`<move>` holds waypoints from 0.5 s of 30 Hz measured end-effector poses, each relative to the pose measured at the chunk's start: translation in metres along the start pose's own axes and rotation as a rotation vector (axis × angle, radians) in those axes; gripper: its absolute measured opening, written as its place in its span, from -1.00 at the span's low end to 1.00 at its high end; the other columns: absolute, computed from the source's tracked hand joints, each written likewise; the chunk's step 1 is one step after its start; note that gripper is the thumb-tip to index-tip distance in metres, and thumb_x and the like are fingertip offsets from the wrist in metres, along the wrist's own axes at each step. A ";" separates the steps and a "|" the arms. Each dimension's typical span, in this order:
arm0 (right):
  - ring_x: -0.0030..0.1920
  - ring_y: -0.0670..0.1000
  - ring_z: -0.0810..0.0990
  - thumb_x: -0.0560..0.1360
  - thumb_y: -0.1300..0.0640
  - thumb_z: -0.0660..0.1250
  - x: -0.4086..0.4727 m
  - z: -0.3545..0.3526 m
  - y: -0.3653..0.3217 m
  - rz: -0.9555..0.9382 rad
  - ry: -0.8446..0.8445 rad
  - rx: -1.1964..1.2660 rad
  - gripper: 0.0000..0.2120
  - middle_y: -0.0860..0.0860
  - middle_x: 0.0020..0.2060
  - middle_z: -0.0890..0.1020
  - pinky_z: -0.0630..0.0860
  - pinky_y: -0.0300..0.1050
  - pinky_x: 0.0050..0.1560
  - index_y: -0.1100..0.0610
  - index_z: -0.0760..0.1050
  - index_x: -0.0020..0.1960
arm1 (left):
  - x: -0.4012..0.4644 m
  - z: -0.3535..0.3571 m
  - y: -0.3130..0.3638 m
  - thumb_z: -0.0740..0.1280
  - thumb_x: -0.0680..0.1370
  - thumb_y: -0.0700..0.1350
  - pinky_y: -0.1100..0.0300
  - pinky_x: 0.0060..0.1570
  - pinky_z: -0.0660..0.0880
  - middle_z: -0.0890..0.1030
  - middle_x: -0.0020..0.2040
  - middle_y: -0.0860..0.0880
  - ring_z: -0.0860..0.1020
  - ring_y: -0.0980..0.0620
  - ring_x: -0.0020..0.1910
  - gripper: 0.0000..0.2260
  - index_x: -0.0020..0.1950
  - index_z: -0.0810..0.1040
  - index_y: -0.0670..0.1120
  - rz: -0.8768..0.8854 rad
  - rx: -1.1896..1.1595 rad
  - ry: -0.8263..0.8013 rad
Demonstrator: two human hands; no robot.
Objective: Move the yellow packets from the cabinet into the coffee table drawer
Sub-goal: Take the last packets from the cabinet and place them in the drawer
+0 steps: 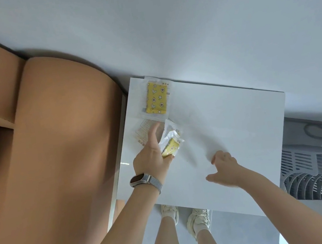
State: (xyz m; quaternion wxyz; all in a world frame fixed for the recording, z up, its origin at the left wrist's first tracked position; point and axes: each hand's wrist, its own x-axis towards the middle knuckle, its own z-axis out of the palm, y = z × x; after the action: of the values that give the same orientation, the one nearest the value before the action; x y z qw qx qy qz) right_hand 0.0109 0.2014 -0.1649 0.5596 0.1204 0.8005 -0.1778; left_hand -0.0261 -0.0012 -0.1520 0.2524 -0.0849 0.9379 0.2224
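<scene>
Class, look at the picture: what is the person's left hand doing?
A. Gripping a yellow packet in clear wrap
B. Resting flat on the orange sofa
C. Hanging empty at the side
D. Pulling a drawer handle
A: the left hand grips a yellow packet above the white cabinet top.

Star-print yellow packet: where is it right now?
Head view: the star-print yellow packet lies flat at the far left corner of the white cabinet top, just beyond the left hand, untouched.

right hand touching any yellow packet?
Apart. The head view shows the right hand over bare white cabinet top, with clear surface between it and the yellow packet that the left hand grips.
</scene>
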 end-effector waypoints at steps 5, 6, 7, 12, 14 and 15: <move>0.34 0.14 0.25 0.52 -0.03 0.32 0.003 -0.001 -0.001 0.007 0.004 0.007 -0.42 0.13 0.29 0.25 0.30 -0.10 0.22 0.22 0.16 0.37 | -0.002 -0.011 -0.006 0.56 0.33 0.08 0.24 -0.32 0.46 0.56 -0.37 0.03 0.58 0.03 -0.31 -0.71 -0.18 0.59 -0.07 -0.148 -0.323 -0.155; 0.35 0.15 0.26 0.51 -0.06 0.33 0.003 -0.002 -0.002 0.026 -0.016 0.007 -0.37 0.14 0.31 0.25 0.31 -0.09 0.24 0.22 0.14 0.40 | -0.004 -0.014 -0.009 0.58 0.32 0.05 0.26 -0.32 0.48 0.58 -0.41 0.03 0.59 0.06 -0.35 -0.75 -0.29 0.60 -0.07 -0.177 -0.469 -0.170; 0.36 0.15 0.28 0.51 -0.09 0.33 0.004 -0.006 -0.004 0.056 -0.062 0.007 -0.32 0.14 0.33 0.25 0.33 -0.08 0.24 0.22 0.11 0.43 | -0.008 -0.019 -0.011 0.60 0.31 0.00 0.24 -0.26 0.53 0.62 -0.41 0.03 0.61 0.09 -0.35 -0.80 -0.30 0.63 -0.04 -0.225 -0.643 -0.181; 0.07 0.11 0.49 0.53 -0.09 0.27 0.015 -0.060 -0.044 0.067 -0.108 -0.352 -0.67 0.04 0.16 0.53 0.43 -0.14 0.02 0.13 0.47 0.15 | -0.019 -0.045 -0.033 0.54 0.39 -0.23 0.14 -0.16 0.59 0.69 -0.29 0.05 0.63 0.11 -0.29 -0.87 -0.11 0.68 -0.08 -0.465 -1.088 -0.094; 0.05 0.11 0.50 0.54 -0.07 0.25 0.020 -0.079 -0.073 -0.025 0.182 -0.300 -0.76 0.04 0.11 0.56 0.41 -0.12 0.01 0.10 0.44 0.02 | -0.018 -0.053 -0.047 0.54 0.39 -0.23 0.20 -0.23 0.58 0.69 -0.32 0.07 0.63 0.10 -0.30 -0.87 -0.12 0.66 -0.07 -0.540 -1.134 -0.042; 0.08 0.11 0.50 0.54 -0.10 0.26 0.021 -0.085 -0.089 -0.077 0.362 -0.131 -0.72 0.04 0.09 0.55 0.41 -0.09 0.00 0.10 0.42 0.09 | -0.017 -0.057 -0.054 0.54 0.39 -0.21 0.22 -0.27 0.57 0.70 -0.31 0.08 0.65 0.09 -0.30 -0.87 -0.11 0.66 -0.06 -0.568 -1.154 -0.031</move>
State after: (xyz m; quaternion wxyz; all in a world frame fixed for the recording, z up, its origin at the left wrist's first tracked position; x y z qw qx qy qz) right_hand -0.1035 0.1560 -0.1455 0.4059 0.0832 0.9019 -0.1222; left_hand -0.0218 -0.0743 -0.1190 0.2289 -0.4489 0.6044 0.6171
